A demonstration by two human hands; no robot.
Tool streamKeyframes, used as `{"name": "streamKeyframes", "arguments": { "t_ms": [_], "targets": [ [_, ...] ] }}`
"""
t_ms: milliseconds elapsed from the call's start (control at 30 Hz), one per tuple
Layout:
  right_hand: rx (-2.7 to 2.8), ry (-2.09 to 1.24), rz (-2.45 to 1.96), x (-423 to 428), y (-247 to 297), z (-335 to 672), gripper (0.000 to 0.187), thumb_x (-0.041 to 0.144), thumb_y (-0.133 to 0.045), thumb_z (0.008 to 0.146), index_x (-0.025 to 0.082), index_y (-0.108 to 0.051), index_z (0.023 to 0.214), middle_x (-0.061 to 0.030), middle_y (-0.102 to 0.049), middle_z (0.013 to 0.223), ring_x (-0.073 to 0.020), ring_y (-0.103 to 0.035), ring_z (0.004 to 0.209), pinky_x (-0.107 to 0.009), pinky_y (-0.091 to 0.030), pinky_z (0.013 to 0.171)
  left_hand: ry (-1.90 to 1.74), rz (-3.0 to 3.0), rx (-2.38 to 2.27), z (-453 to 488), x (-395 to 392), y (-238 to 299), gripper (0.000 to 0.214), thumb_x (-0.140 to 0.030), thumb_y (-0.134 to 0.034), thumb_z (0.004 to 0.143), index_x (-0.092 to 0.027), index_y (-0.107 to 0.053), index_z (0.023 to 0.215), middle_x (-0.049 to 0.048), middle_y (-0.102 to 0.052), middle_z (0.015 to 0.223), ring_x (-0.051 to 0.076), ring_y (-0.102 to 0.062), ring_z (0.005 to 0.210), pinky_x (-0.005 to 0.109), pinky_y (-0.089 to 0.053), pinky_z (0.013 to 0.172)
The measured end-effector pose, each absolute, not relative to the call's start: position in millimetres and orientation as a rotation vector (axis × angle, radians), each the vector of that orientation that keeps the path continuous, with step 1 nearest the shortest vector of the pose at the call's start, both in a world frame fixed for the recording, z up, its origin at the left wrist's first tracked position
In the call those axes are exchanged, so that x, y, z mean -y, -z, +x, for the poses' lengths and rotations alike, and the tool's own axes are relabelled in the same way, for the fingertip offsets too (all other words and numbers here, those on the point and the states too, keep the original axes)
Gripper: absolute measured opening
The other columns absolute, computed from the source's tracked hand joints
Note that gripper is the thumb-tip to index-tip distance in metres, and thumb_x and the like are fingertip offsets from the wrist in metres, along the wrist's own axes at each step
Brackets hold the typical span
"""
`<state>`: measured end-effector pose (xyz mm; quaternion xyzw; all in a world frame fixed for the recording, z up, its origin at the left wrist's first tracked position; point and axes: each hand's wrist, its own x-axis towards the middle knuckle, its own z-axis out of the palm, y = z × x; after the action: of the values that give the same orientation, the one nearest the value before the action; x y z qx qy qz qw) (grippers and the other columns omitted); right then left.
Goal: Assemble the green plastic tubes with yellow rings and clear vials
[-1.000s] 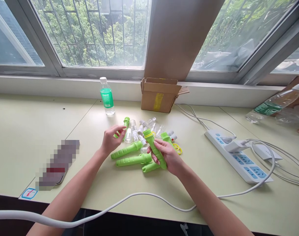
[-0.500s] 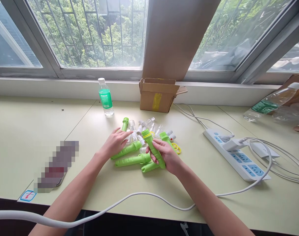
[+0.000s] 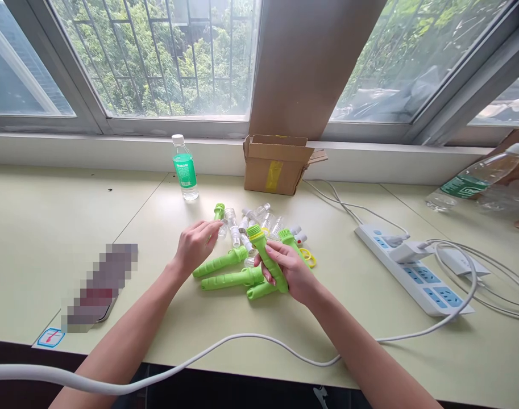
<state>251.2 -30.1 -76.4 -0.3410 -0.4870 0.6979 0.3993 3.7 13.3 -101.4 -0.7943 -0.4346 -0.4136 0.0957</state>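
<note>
My right hand [image 3: 291, 272] is closed around a green plastic torch body [image 3: 268, 258], tilted with its ribbed head pointing up and away. My left hand [image 3: 195, 245] hovers just left of it, fingertips pinched on what looks like a small clear part [image 3: 223, 229] at the edge of the pile. Below and between my hands lie more green torch bodies [image 3: 231, 278] on the pale table [image 3: 50, 216]. Behind them is a heap of several small clear lens parts [image 3: 259, 218], another green body [image 3: 219, 211] and yellow rings [image 3: 308, 258].
A green-labelled water bottle [image 3: 185, 169] and an open cardboard box [image 3: 276, 166] stand by the window sill. A white power strip [image 3: 412, 266] with plugs and cables lies to the right. A white cable [image 3: 242, 341] runs along the near edge. A pixelated flat object [image 3: 99, 284] lies to the left.
My left hand dipped to the pile of clear parts and has pulled back a little with its fingertips pinched. My right hand has kept the green torch body almost still.
</note>
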Motion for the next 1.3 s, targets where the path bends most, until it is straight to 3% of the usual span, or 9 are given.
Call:
{"name": "streamKeyframes", "arguments": {
  "t_ms": [233,400,500,667,800,1000,1300],
  "targets": [
    [1.4,-1.588,-0.875,36.4,71.4,245.7,0.026,0.044,-0.058,0.088,0.018,-0.06,0.083,-0.0042,-0.065,0.084,-0.0092,-0.051,0.05,-0.023,-0.041,0.043,1.454,-2.283,1.344,6.7,-7.3,98.7,0.011,-0.015,-0.056,0.084,-0.021,-0.064,0.086,0.0045,-0.075,0.092,0.019,-0.07,0.085,0.03,-0.053,0.072],
    [1.484,-1.509,-0.901,38.6,72.6,243.2,0.025,0.044,-0.055,0.09,0.019,-0.061,0.089,-0.004,-0.064,0.086,-0.0096,-0.051,0.051,-0.024,-0.042,0.045,1.442,-2.225,1.389,6.3,-8.0,101.3,0.005,-0.017,-0.057,0.08,-0.02,-0.058,0.083,0.0036,-0.069,0.08,0.017,-0.065,0.072,0.026,-0.049,0.062],
    [1.51,-1.477,-0.918,38.7,73.7,242.8,0.026,0.045,-0.056,0.09,0.02,-0.062,0.089,-0.0037,-0.064,0.086,-0.0097,-0.051,0.052,-0.024,-0.042,0.045,1.424,-2.171,1.463,5.7,-7.7,101.9,0.011,-0.017,-0.056,0.078,-0.02,-0.058,0.089,0.0018,-0.062,0.074,0.016,-0.06,0.066,0.025,-0.045,0.059],
    [1.528,-1.389,-0.948,38.3,77.2,242.7,0.028,0.046,-0.056,0.09,0.019,-0.062,0.086,-0.0038,-0.063,0.084,-0.01,-0.051,0.052,-0.024,-0.042,0.044,1.373,-2.152,1.481,4.6,-5.8,97.7,0.036,-0.014,-0.048,0.082,-0.021,-0.059,0.115,0.0022,-0.058,0.073,0.017,-0.054,0.067,0.025,-0.042,0.061],
    [1.546,-1.334,-0.975,38.1,80.9,242.4,0.027,0.046,-0.055,0.091,0.02,-0.061,0.088,-0.0041,-0.063,0.085,-0.0105,-0.051,0.052,-0.025,-0.042,0.045,1.323,-2.241,1.462,3.0,-6.2,96.6,0.042,-0.013,-0.041,0.088,-0.025,-0.06,0.124,0.0054,-0.058,0.084,0.015,-0.055,0.07,0.023,-0.042,0.059],
    [1.587,-1.291,-0.988,38.2,82.6,241.1,0.023,0.042,-0.052,0.093,0.02,-0.061,0.091,-0.0036,-0.062,0.085,-0.0103,-0.05,0.053,-0.025,-0.041,0.045,1.401,-2.422,1.427,4.2,-8.9,105.0,0.053,-0.005,-0.033,0.088,-0.032,-0.059,0.127,0.0084,-0.054,0.127,0.013,-0.061,0.08,0.026,-0.054,0.071],
    [1.634,-1.256,-1.016,38.3,84.8,242.2,0.022,0.04,-0.05,0.095,0.021,-0.06,0.096,-0.0029,-0.062,0.086,-0.0103,-0.051,0.053,-0.025,-0.04,0.046,1.299,-2.469,1.44,13.9,-5.9,102.4,0.05,-0.009,-0.045,0.087,-0.026,-0.052,0.133,0.0133,-0.048,0.132,0.019,-0.062,0.093,0.033,-0.056,0.077]
  ]
}}
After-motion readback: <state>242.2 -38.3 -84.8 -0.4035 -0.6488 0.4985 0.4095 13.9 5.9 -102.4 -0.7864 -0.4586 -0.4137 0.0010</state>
